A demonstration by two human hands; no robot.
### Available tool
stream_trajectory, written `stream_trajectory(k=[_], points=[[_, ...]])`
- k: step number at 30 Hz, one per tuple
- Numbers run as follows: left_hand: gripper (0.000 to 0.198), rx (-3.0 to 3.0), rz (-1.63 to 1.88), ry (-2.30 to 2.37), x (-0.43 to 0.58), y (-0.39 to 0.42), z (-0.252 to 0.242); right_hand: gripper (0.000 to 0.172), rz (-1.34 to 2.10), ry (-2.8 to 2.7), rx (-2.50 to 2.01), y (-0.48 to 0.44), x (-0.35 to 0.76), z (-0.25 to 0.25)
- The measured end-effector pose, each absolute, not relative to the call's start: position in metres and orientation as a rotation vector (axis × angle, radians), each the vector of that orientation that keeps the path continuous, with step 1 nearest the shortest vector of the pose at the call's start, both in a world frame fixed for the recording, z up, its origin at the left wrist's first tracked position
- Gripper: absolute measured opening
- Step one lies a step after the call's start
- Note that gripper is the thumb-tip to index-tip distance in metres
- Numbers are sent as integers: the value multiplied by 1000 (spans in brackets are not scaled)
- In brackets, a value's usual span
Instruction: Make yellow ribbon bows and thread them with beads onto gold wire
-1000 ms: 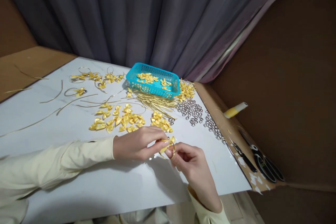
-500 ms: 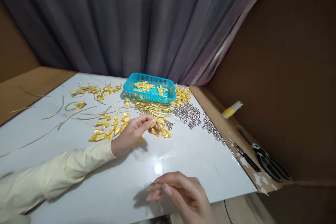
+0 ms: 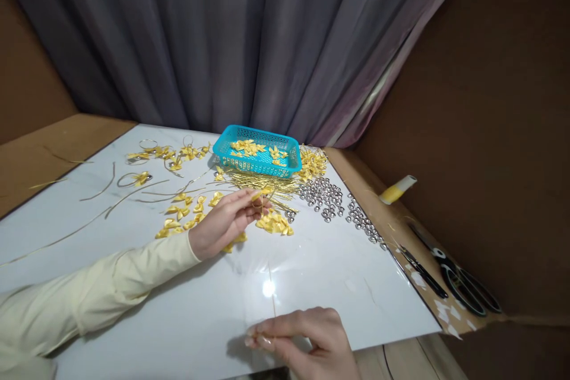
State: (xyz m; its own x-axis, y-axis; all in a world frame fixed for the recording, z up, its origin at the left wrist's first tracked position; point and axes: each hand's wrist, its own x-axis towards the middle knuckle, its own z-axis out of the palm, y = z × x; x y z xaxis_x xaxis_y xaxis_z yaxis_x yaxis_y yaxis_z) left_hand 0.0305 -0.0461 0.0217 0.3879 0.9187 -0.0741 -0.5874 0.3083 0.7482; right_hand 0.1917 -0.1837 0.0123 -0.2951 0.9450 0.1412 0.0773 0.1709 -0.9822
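Note:
My left hand (image 3: 225,221) reaches across the white board (image 3: 338,285) and pinches a small gold ring with a yellow ribbon bow (image 3: 259,196) at its fingertips, just in front of the bundle of gold wires (image 3: 267,181). My right hand (image 3: 299,338) rests near the board's front edge with its fingers closed in a pinch on a thin thread (image 3: 271,288). The thread runs up the board towards my left hand. Loose yellow bows (image 3: 189,214) lie around and partly under my left hand.
A blue basket (image 3: 231,157) holding bows stands behind the wires. Silver beads (image 3: 325,193) are scattered to the right. Scissors (image 3: 465,288), a black tool (image 3: 423,273) and a yellow-white tube (image 3: 397,189) lie on the cardboard at right. Finished bow rings (image 3: 154,153) and long gold strips (image 3: 95,190) lie at left.
My hands, together on the ring a second ago, have parted. The left carried the ring away toward the gold wires; the right drew back to the front edge, and a thread shows between them.

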Motion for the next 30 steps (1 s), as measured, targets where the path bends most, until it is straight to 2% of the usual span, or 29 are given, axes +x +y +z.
stream_trajectory(k=[6,13,23,30], points=[[23,478,1069,612,28,-37,25,15,1341,-1371,-991,-194,189,16],[31,418,1062,661,27,-30,31,12,1544,-1219,-915,-191,190,11],[29,437,1062,662,23,-20,20,7,1604,-1094,-947,-183,191,5],[23,502,1055,650,22,-18,17,16,1400,-1291,-866,-175,197,-2]])
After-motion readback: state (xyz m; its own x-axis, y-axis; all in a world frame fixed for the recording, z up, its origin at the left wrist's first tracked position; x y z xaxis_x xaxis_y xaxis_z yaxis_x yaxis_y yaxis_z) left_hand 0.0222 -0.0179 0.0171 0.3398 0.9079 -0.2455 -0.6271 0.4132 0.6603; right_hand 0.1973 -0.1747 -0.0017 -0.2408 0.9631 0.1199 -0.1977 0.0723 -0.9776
